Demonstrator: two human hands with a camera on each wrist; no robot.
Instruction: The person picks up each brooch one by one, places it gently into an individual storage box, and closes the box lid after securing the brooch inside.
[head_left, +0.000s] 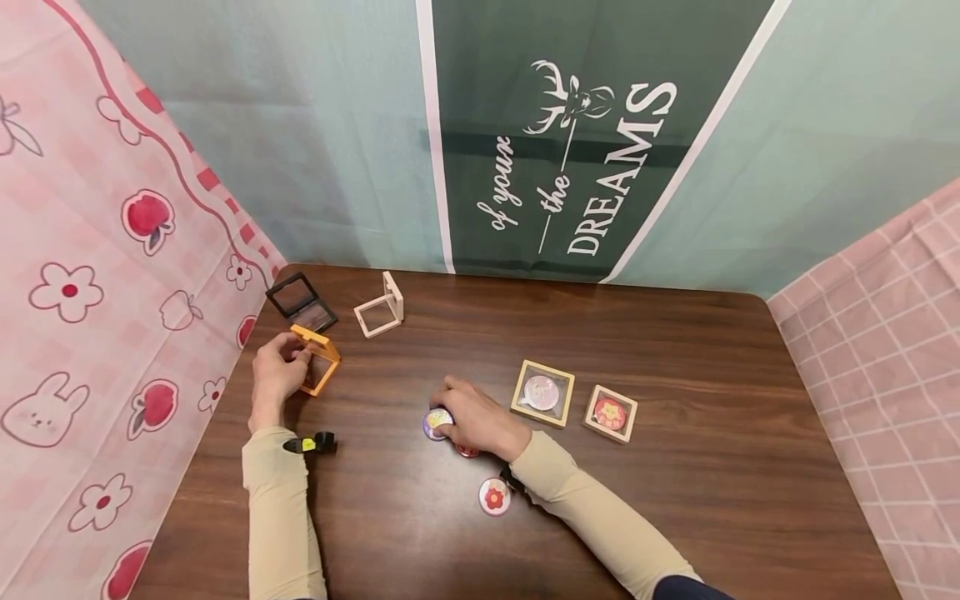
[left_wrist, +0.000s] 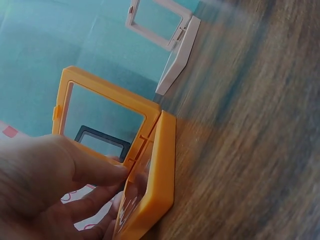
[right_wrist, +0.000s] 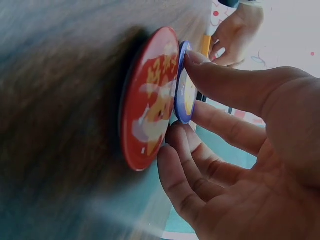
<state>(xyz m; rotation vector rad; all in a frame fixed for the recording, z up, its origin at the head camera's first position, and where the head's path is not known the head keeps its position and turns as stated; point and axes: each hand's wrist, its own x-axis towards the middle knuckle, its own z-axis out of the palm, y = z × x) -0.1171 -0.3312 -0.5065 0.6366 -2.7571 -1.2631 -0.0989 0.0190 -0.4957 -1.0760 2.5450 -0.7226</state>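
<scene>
My left hand (head_left: 276, 371) holds an orange hinged display frame (head_left: 328, 377) that stands unfolded on the table. In the left wrist view the thumb lies beside the hinge of this orange frame (left_wrist: 164, 155), with other fingers behind its raised lid. At the table's middle my right hand (head_left: 483, 423) pinches a purple-rimmed round badge (head_left: 435, 423) between thumb and fingers. The right wrist view shows this purple badge (right_wrist: 185, 97) tilted on edge, just beyond a red badge (right_wrist: 150, 110) with yellow figures. Nearer me lies a white badge with a red flower (head_left: 495, 497).
Behind the left hand lies a black unfolded frame (head_left: 318, 320), with a white unfolded frame (head_left: 395, 298) to its right. Right of the right hand are a yellow frame (head_left: 567, 392) holding a pink badge and a pale pink frame (head_left: 632, 418) holding a red badge. Curtains border the wooden table (head_left: 720, 467).
</scene>
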